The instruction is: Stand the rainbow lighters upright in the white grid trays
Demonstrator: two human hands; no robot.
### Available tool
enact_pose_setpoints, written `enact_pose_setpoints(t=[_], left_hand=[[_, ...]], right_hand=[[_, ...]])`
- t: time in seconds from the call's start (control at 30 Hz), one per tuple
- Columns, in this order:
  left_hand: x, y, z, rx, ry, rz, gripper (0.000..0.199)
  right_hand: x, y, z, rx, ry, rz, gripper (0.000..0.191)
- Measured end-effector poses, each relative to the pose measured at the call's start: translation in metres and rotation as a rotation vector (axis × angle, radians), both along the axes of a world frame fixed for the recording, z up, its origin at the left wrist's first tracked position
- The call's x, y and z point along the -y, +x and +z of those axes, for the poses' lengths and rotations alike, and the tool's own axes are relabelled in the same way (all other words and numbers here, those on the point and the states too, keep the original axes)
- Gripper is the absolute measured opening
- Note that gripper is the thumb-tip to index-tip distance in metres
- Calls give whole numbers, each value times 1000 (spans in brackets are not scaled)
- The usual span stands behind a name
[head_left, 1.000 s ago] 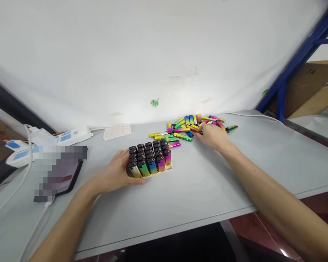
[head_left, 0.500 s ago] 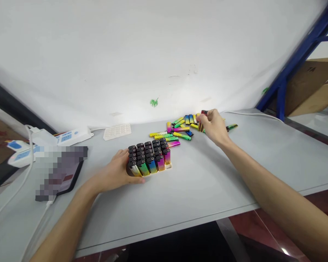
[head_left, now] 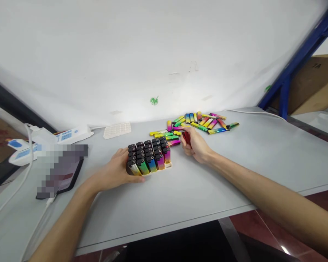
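Note:
Shiny lighters [head_left: 150,156] with black tops stand upright in rows in a white tray [head_left: 168,166]. My left hand [head_left: 116,169] is wrapped round the tray's left side, thumb along the front and fingers behind. A slot at the tray's front right corner holds no lighter. To the right of the tray, my right hand [head_left: 195,143] is closed on a red lighter [head_left: 186,137], held above the table. Behind both hands lies a loose pile of multicoloured lighters [head_left: 205,122], partly hidden by my right hand.
A white slotted tray [head_left: 117,130] lies at the back by the wall. On the left are power strips [head_left: 67,135], a phone [head_left: 73,178] and white cables [head_left: 30,171]. A blue frame [head_left: 284,91] and cardboard boxes [head_left: 306,80] stand at the right.
My right hand has moved left and nearer from the loose pile toward the filled tray, carrying the red lighter. My left hand stays at the tray.

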State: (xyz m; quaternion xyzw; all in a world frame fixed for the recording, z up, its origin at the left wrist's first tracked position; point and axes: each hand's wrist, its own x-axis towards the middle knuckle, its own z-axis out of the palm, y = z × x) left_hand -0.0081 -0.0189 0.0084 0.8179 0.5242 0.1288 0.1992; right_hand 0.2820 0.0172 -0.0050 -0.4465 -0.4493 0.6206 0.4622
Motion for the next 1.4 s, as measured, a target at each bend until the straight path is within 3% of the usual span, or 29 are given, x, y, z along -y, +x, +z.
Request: enact_pose_setpoints(t=[0.4,0.8,1.0,1.1,1.23,1.4], left_hand=[[-3,-2,-3,2,13,-10,82],[-1,0,0,-10,13,-17,80],[0,0,0,15,20,-9,77],[0,0,0,16,6,5,78],[-1,-2,-1,3,0,4,79],[-3,-4,-1,-4,5,-2,83]], right_hand=[[5,-4,3,44,-15,-23,59],[9,-6,9,60,-54,-2,51],[7,-4,2,25,127,-4,44],[6,-1,1,74,217,94,32],[9,6,11,224,354,203,23],[13,15,25,273,376,288,23]])
